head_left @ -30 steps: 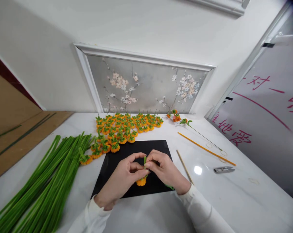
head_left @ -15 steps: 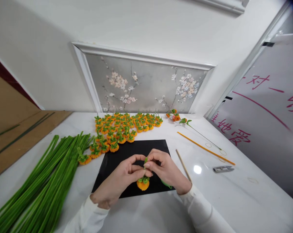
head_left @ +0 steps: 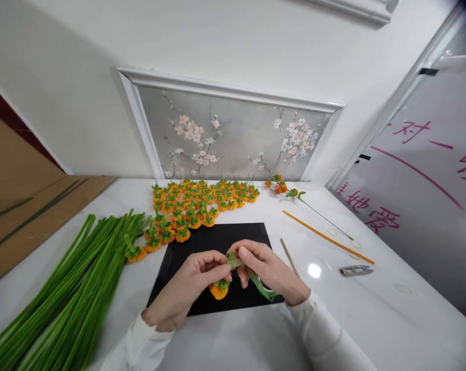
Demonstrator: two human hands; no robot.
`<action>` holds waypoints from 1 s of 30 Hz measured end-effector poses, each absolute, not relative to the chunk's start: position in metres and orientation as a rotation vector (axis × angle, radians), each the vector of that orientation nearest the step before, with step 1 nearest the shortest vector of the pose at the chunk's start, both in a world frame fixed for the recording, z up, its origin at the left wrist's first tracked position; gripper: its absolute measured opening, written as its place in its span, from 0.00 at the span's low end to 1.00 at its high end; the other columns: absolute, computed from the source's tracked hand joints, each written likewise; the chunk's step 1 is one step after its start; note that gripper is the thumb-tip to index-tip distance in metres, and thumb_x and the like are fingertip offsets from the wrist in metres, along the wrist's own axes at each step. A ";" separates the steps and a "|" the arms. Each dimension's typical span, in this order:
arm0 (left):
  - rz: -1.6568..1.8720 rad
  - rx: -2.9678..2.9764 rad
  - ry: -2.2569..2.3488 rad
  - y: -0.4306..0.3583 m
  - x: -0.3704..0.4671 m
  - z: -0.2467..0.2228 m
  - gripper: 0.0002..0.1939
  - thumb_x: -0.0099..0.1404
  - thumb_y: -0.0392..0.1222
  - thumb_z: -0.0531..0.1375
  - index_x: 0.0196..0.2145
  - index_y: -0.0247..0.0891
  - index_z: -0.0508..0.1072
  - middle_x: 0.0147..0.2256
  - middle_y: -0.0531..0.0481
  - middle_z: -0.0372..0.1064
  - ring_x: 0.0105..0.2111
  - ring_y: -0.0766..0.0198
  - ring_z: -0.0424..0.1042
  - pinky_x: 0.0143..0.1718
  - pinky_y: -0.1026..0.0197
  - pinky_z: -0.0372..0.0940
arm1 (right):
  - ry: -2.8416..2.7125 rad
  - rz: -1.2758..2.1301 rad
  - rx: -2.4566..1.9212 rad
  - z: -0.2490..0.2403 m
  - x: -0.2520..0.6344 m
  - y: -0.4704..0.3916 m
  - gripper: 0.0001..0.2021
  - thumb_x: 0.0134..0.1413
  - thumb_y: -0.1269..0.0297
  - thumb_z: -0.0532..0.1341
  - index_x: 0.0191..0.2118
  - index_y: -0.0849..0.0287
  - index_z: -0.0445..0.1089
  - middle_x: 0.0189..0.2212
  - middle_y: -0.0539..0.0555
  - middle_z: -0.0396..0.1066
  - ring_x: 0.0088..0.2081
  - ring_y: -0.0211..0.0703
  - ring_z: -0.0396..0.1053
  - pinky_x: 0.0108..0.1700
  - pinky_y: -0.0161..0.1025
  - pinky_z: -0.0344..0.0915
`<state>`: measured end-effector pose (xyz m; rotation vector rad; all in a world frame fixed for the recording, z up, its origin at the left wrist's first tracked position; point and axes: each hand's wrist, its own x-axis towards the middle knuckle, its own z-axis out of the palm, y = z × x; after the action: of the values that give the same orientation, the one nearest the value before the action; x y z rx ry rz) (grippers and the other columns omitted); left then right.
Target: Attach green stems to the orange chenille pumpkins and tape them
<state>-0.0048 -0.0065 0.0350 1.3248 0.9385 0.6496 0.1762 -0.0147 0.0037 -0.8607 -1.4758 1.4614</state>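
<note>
Near edge of the surface (head_left: 236, 340): one orange flower (head_left: 219, 292), head down, just below the left fingertips, over a black mat (head_left: 202, 237). Looks fuzzy and very light; probably soft, easily squashed, not slippery. Best hold, I judge: the green stem (head_left: 231, 255) or the base by its leaves, sparing the petals. Pale green tape (head_left: 264, 291) runs from the stem, then trails loosely under the right palm; looks thin, limp, likely to twist or tear under a hard pull.

Grip: left hand (head_left: 196, 281) pinches stem and tape end between thumb and fingers, little gap. Right hand (head_left: 264, 264) grasps the tape close by, fingers curled; exact fingertip contact partly hidden.

Beyond, right: a thin stick (head_left: 290, 256) beside the mat, then snips (head_left: 356, 270) and an orange rod (head_left: 327, 236). Left: a bundle of green stems (head_left: 89, 278). Farther back: finished-looking flowers (head_left: 182, 235) in crowded rows, heads down, below a blossom panel (head_left: 236, 129).
</note>
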 end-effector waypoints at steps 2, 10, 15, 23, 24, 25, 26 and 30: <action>0.635 1.309 0.950 -0.007 -0.006 0.037 0.09 0.57 0.43 0.62 0.26 0.34 0.72 0.25 0.52 0.68 0.27 0.67 0.64 0.30 0.65 0.57 | -1.441 1.517 -0.846 0.003 0.175 -0.015 0.17 0.59 0.49 0.55 0.41 0.59 0.65 0.19 0.44 0.62 0.18 0.32 0.60 0.21 0.31 0.58; 0.568 1.306 0.932 -0.008 -0.007 0.039 0.12 0.57 0.45 0.62 0.21 0.34 0.72 0.23 0.52 0.67 0.24 0.68 0.62 0.28 0.65 0.55 | -1.521 1.327 -0.910 0.006 0.179 -0.014 0.10 0.50 0.60 0.65 0.37 0.60 0.73 0.22 0.47 0.65 0.24 0.33 0.60 0.27 0.33 0.58; 0.508 1.368 0.904 -0.009 -0.009 0.039 0.14 0.60 0.47 0.60 0.23 0.33 0.72 0.22 0.53 0.66 0.23 0.70 0.59 0.27 0.66 0.54 | -1.658 1.124 -0.943 0.009 0.180 -0.016 0.07 0.52 0.62 0.64 0.34 0.60 0.76 0.26 0.50 0.68 0.28 0.36 0.63 0.29 0.34 0.58; 0.502 1.394 0.865 -0.009 -0.008 0.040 0.14 0.61 0.48 0.58 0.26 0.33 0.71 0.23 0.53 0.65 0.23 0.70 0.58 0.26 0.66 0.54 | -1.772 0.973 -0.970 0.016 0.181 -0.020 0.05 0.55 0.69 0.61 0.30 0.60 0.73 0.25 0.48 0.65 0.28 0.35 0.62 0.30 0.33 0.57; 0.507 1.407 0.862 -0.009 -0.007 0.040 0.13 0.61 0.47 0.59 0.27 0.33 0.71 0.23 0.53 0.65 0.23 0.70 0.58 0.26 0.66 0.54 | -1.780 0.955 -0.973 0.017 0.181 -0.020 0.05 0.55 0.70 0.60 0.30 0.60 0.73 0.25 0.48 0.65 0.28 0.35 0.62 0.30 0.33 0.57; 0.516 1.420 0.867 -0.009 -0.007 0.039 0.11 0.60 0.46 0.60 0.28 0.34 0.71 0.24 0.54 0.65 0.24 0.70 0.59 0.26 0.66 0.55 | -1.787 0.934 -0.979 0.017 0.181 -0.019 0.05 0.55 0.71 0.60 0.30 0.60 0.72 0.25 0.48 0.64 0.28 0.35 0.62 0.30 0.33 0.57; 0.528 1.436 0.881 -0.009 -0.005 0.037 0.09 0.59 0.45 0.61 0.30 0.35 0.70 0.24 0.54 0.65 0.24 0.70 0.59 0.26 0.66 0.55 | -1.796 0.912 -0.987 0.017 0.181 -0.019 0.05 0.55 0.71 0.60 0.30 0.60 0.72 0.26 0.48 0.64 0.28 0.35 0.62 0.30 0.33 0.57; 0.614 1.554 0.980 -0.007 -0.001 0.029 0.06 0.57 0.41 0.61 0.29 0.37 0.68 0.23 0.57 0.63 0.23 0.69 0.61 0.26 0.66 0.56 | -1.841 0.850 -1.019 0.015 0.180 -0.018 0.05 0.56 0.72 0.59 0.31 0.60 0.72 0.26 0.48 0.65 0.28 0.35 0.63 0.30 0.33 0.57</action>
<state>-0.0013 -0.0075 0.0288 1.5537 0.9805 0.6137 0.1803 -0.0175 0.0147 -1.0190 -1.8412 0.8504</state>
